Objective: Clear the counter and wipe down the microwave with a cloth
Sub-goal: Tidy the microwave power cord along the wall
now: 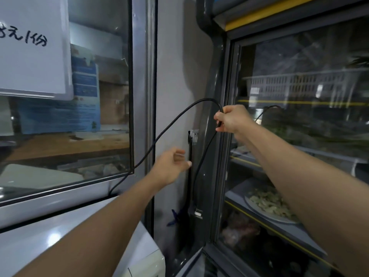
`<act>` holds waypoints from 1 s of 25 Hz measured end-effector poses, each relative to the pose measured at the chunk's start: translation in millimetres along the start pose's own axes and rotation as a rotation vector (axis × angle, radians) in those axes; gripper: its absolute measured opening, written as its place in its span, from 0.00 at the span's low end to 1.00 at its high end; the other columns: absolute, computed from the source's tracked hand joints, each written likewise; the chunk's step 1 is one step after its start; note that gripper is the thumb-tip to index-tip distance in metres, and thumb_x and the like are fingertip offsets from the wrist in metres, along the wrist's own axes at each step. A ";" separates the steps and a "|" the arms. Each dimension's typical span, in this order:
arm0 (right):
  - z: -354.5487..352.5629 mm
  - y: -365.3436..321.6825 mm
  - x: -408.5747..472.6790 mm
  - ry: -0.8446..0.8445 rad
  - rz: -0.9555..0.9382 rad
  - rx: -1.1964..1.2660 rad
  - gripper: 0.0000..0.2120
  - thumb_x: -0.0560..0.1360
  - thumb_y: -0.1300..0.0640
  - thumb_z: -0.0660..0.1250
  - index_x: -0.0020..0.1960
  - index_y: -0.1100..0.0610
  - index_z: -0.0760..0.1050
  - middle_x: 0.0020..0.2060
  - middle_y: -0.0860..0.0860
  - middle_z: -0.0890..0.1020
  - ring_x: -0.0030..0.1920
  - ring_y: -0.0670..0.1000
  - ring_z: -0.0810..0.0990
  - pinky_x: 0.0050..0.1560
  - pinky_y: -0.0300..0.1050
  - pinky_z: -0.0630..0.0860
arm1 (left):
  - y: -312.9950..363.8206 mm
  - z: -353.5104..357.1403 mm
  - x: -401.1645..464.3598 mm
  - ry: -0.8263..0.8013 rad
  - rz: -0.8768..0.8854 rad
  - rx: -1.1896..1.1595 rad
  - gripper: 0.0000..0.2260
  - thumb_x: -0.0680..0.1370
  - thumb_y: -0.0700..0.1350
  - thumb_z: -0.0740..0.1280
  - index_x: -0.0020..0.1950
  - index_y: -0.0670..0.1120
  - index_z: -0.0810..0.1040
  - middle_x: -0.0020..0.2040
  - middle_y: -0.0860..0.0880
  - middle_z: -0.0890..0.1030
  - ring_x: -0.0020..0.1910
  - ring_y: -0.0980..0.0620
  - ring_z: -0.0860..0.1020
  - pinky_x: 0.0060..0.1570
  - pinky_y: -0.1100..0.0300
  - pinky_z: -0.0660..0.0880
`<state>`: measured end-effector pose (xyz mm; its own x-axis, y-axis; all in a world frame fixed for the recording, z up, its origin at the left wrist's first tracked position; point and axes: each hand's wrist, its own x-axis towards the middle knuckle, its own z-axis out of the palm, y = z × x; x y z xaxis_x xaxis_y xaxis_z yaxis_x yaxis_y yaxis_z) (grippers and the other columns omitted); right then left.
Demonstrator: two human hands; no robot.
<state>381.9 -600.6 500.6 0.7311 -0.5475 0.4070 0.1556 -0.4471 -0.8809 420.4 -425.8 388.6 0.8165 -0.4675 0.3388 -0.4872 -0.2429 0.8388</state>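
One thin black power cable arches up from behind the white microwave, whose top and front corner show at the bottom left, and loops over in front of the grey wall. The right hand pinches the cable at the top of the arch, fingers curled round it, and from there the cable drops to one black plug with a pale tip hanging low beside the dark grey frame of the glass-door fridge. The left hand reaches toward the wall with fingers loosely spread, holding nothing. One white wall socket sits between the two hands. Inside the fridge, one plate of pale chopped food rests on a shelf. One white handwritten sign hangs on the window at upper left
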 end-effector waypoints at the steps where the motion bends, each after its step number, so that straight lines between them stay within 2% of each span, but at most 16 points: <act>1: 2.3 -0.6 2.8 0.000 -0.009 0.011 0.12 0.76 0.62 0.66 0.34 0.59 0.73 0.36 0.53 0.76 0.36 0.49 0.76 0.25 0.35 0.75 | -2.0 10.3 -1.2 -0.032 -0.021 -0.050 0.19 0.76 0.42 0.68 0.66 0.42 0.70 0.59 0.44 0.77 0.60 0.50 0.75 0.57 0.61 0.70; 2: 4.4 -1.0 6.4 -0.005 -0.021 0.020 0.12 0.76 0.62 0.65 0.34 0.59 0.73 0.35 0.53 0.76 0.35 0.48 0.76 0.25 0.35 0.75 | -4.0 19.4 -0.8 -0.050 -0.036 -0.090 0.19 0.77 0.41 0.67 0.66 0.41 0.70 0.56 0.44 0.78 0.60 0.51 0.74 0.57 0.62 0.69; 4: 6.5 -0.7 13.6 -0.013 -0.047 0.042 0.12 0.77 0.62 0.64 0.34 0.59 0.73 0.33 0.53 0.76 0.33 0.48 0.75 0.27 0.35 0.76 | -7.8 32.2 3.0 -0.060 -0.057 -0.151 0.17 0.77 0.40 0.66 0.65 0.41 0.70 0.43 0.47 0.79 0.58 0.51 0.74 0.57 0.64 0.68; 5: 7.2 0.4 18.2 -0.020 -0.058 0.056 0.12 0.77 0.63 0.64 0.34 0.59 0.73 0.32 0.53 0.75 0.32 0.48 0.75 0.27 0.36 0.77 | -9.5 35.8 5.9 -0.048 -0.068 -0.176 0.15 0.78 0.39 0.65 0.63 0.40 0.70 0.39 0.48 0.78 0.54 0.50 0.76 0.53 0.67 0.70; 7: 8.8 4.1 27.8 -0.048 -0.078 0.093 0.12 0.77 0.63 0.63 0.35 0.59 0.74 0.31 0.53 0.75 0.31 0.47 0.74 0.27 0.35 0.76 | -13.1 35.9 12.2 0.016 -0.083 -0.240 0.08 0.78 0.36 0.64 0.56 0.39 0.71 0.35 0.46 0.76 0.40 0.51 0.78 0.39 0.71 0.74; 8: 9.3 6.5 32.0 -0.064 -0.093 0.108 0.12 0.77 0.64 0.63 0.35 0.58 0.74 0.31 0.53 0.74 0.31 0.47 0.74 0.27 0.34 0.75 | -16.0 32.2 16.7 0.072 -0.086 -0.288 0.05 0.78 0.35 0.64 0.52 0.40 0.71 0.34 0.45 0.75 0.34 0.51 0.76 0.37 0.68 0.76; 10: 11.3 12.3 39.2 -0.092 -0.127 0.136 0.12 0.77 0.65 0.62 0.36 0.58 0.74 0.30 0.53 0.74 0.31 0.48 0.74 0.28 0.35 0.74 | -25.8 18.6 27.4 0.215 -0.090 -0.293 0.07 0.76 0.35 0.66 0.48 0.44 0.69 0.34 0.45 0.75 0.31 0.50 0.75 0.43 0.55 0.79; 12: 14.1 17.8 44.0 -0.110 -0.154 0.169 0.12 0.78 0.65 0.61 0.36 0.58 0.74 0.31 0.53 0.74 0.32 0.49 0.75 0.32 0.37 0.75 | -35.1 -0.4 39.4 0.336 -0.101 -0.201 0.14 0.74 0.37 0.70 0.55 0.45 0.69 0.40 0.44 0.77 0.34 0.50 0.78 0.46 0.51 0.80; 15: 17.4 21.9 48.1 -0.140 -0.178 0.215 0.12 0.78 0.65 0.61 0.37 0.58 0.74 0.31 0.54 0.75 0.34 0.49 0.75 0.36 0.39 0.76 | -39.6 -24.9 59.3 0.429 -0.108 -0.057 0.30 0.71 0.42 0.74 0.69 0.48 0.64 0.57 0.46 0.74 0.43 0.55 0.78 0.44 0.59 0.79; 18: 17.3 25.6 50.8 -0.152 -0.194 0.212 0.11 0.78 0.65 0.61 0.38 0.58 0.74 0.33 0.54 0.75 0.37 0.50 0.76 0.39 0.41 0.77 | -40.6 -34.9 78.6 0.506 -0.094 0.141 0.36 0.69 0.47 0.76 0.72 0.48 0.62 0.66 0.44 0.69 0.61 0.48 0.73 0.61 0.54 0.73; 20: 16.8 30.2 51.7 -0.156 -0.198 0.222 0.11 0.78 0.65 0.60 0.39 0.59 0.75 0.34 0.54 0.75 0.37 0.50 0.76 0.40 0.41 0.78 | -42.3 -37.9 86.8 0.497 -0.115 0.212 0.36 0.69 0.50 0.76 0.72 0.47 0.63 0.66 0.45 0.68 0.64 0.46 0.71 0.64 0.52 0.69; 21: 16.5 32.8 52.2 -0.158 -0.197 0.222 0.11 0.78 0.65 0.60 0.39 0.59 0.75 0.35 0.54 0.75 0.38 0.50 0.76 0.41 0.41 0.78 | -43.4 -39.4 89.7 0.468 -0.123 0.212 0.34 0.69 0.50 0.75 0.71 0.47 0.65 0.65 0.46 0.70 0.62 0.46 0.73 0.63 0.52 0.71; 23: 15.8 37.7 53.6 -0.160 -0.192 0.225 0.11 0.79 0.65 0.60 0.40 0.59 0.75 0.36 0.55 0.76 0.39 0.50 0.76 0.41 0.42 0.79 | -46.4 -41.0 94.1 0.393 -0.102 0.143 0.25 0.70 0.48 0.75 0.65 0.44 0.73 0.54 0.48 0.78 0.50 0.49 0.80 0.54 0.54 0.78; 25: 15.2 42.6 56.2 -0.157 -0.177 0.233 0.10 0.78 0.65 0.60 0.40 0.59 0.75 0.36 0.55 0.76 0.39 0.50 0.77 0.41 0.41 0.79 | -48.9 -40.2 97.1 0.369 -0.052 0.109 0.17 0.71 0.45 0.74 0.58 0.42 0.78 0.44 0.48 0.81 0.37 0.52 0.80 0.43 0.58 0.80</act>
<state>439.6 -639.6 482.3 0.7697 -0.3523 0.5324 0.4239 -0.3417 -0.8388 536.0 -425.2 397.6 0.8878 -0.1203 0.4442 -0.4562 -0.3566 0.8153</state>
